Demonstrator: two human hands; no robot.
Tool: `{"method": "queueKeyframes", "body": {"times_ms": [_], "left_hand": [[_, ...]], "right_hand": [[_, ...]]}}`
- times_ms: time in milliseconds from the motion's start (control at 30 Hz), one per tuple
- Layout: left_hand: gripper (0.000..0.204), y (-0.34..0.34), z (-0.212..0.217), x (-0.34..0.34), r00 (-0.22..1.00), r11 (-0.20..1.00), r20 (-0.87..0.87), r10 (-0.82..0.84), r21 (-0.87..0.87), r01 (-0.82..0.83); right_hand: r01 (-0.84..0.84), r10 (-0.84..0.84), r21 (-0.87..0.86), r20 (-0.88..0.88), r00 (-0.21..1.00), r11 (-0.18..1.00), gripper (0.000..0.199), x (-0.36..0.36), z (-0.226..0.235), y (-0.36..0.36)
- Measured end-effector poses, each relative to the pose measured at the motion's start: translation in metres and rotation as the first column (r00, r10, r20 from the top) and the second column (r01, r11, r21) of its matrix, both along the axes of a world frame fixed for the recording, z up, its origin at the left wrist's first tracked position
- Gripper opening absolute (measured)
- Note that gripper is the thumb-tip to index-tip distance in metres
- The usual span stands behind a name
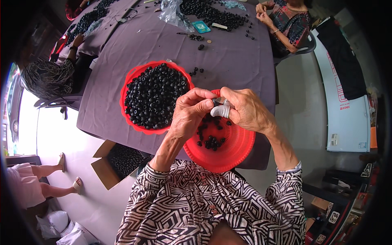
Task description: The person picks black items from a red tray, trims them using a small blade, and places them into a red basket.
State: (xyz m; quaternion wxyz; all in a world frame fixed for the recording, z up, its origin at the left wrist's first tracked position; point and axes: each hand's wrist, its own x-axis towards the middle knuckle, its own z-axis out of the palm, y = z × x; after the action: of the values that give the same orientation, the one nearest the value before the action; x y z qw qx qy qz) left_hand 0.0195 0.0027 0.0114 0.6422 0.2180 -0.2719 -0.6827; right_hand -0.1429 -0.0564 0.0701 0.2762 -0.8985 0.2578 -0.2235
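My left hand (191, 109) and my right hand (247, 109) meet above a red slotted basket (232, 153). Thumb and forefinger of my left hand pinch a small black piece (216, 102), partly hidden by the fingers. My right hand is closed against it, with a small shiny grey edge showing there; what it grips is hidden. White wrapping (220, 111) covers one of the right hand's digits. Several small black round pieces (213, 143) lie in the basket. On the left, a scalloped red bowl (123, 96) is heaped with black bead-like balls (155, 96), some showing pale rings.
A purple-grey cloth (237, 67) covers the table. Farther off lie a dark heap (212, 14), a clear plastic bag (173, 14) and a teal packet (201, 27). People sit at the right (292, 24) and left (47, 77). An open carton (108, 165) of black pieces stands on the floor.
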Motion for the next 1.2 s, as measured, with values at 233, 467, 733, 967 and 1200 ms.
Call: {"method": "queueKeyframes", "body": {"times_ms": [233, 467, 733, 967, 1200], "left_hand": [[0.011, 0.001, -0.004, -0.001, 0.999, 0.999, -0.030, -0.034, 0.007, 0.034], [0.010, 0.002, -0.006, -0.003, 0.998, 0.999, -0.050, -0.042, -0.013, 0.042], [0.012, 0.000, -0.016, -0.006, 0.976, 0.996, -0.199, -0.087, 0.015, 0.092], [0.009, 0.000, -0.011, -0.014, 0.987, 0.996, -0.162, -0.023, 0.077, 0.036], [0.011, 0.009, -0.024, 0.035, 0.067, 0.860, 0.894, 0.444, -0.404, -0.311]], "right_hand": [[0.021, -0.023, -0.035, -0.060, 0.998, 0.999, 0.023, 0.000, -0.002, 0.004], [-0.002, -0.009, -0.118, -0.093, 0.996, 0.993, 0.027, -0.001, -0.008, 0.009], [0.007, -0.007, -0.018, -0.002, 1.000, 1.000, 0.028, -0.006, -0.002, 0.005], [0.067, -0.023, -0.295, 0.149, 0.989, 0.953, 0.022, 0.003, -0.013, 0.008], [0.021, -0.029, -0.096, -0.083, 0.996, 0.995, 0.021, -0.013, -0.041, 0.014]]}}
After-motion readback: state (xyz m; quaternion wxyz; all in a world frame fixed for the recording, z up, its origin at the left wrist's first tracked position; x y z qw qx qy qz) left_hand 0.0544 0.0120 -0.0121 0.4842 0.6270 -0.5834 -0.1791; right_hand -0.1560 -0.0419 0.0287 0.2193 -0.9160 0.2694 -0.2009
